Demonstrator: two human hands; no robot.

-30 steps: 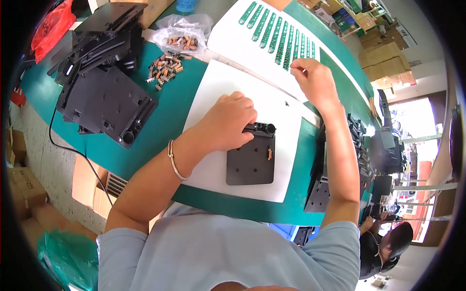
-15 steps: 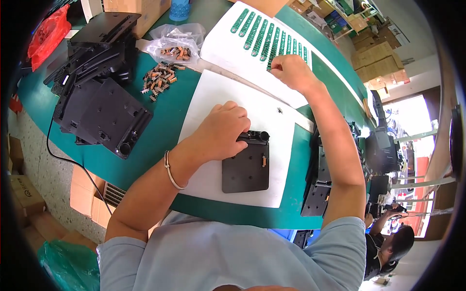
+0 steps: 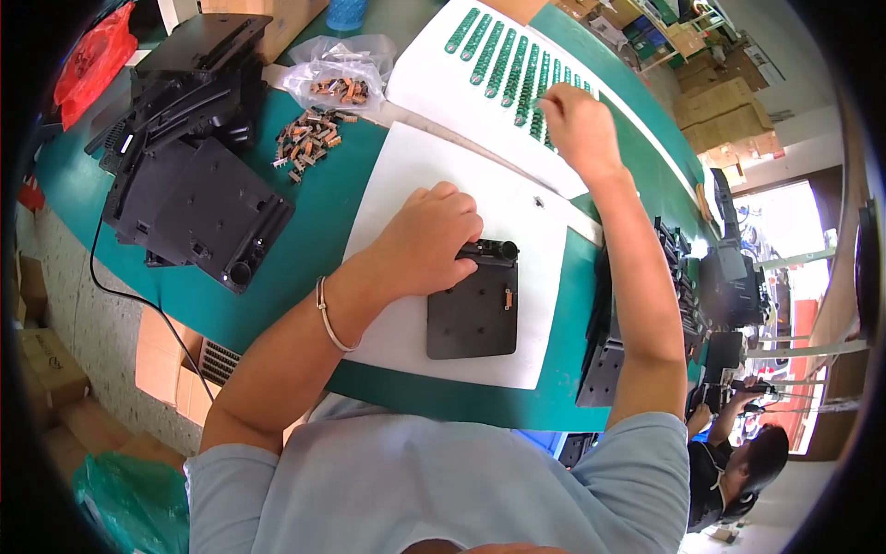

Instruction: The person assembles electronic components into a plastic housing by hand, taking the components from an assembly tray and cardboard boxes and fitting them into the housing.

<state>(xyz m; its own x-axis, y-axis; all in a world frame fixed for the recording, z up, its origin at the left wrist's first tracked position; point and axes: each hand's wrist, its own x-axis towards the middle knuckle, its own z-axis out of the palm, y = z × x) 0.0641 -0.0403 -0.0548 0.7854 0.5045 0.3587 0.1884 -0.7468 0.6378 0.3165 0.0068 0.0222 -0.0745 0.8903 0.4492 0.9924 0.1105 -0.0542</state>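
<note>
My left hand (image 3: pixel 432 233) is closed round the hinge-like bar at the top edge of a flat black plastic housing (image 3: pixel 469 323). That housing lies on a white sheet (image 3: pixel 540 277), and a small orange-brown connector (image 3: pixel 508 298) shows near its right side. Farther off, my right hand (image 3: pixel 583 134) hovers at rows of narrow green circuit board strips (image 3: pixel 506 69) on a white foam board (image 3: pixel 426 69). Its thumb and index finger are pinched together at the near ends of the strips; whether anything is between them is hidden.
A stack of black housings (image 3: pixel 189 198) fills the left side of the green table (image 3: pixel 341 212). Beside it lie a pile of small orange connectors (image 3: pixel 306 143) and a clear bag (image 3: pixel 341 69). More black housings (image 3: pixel 604 365) stand by my right arm. Another person (image 3: pixel 738 471) works at far right.
My right hand has shifted slightly right along the green strips, its fingers still pinched. The left hand keeps its hold on the housing. The whole view has moved a little.
</note>
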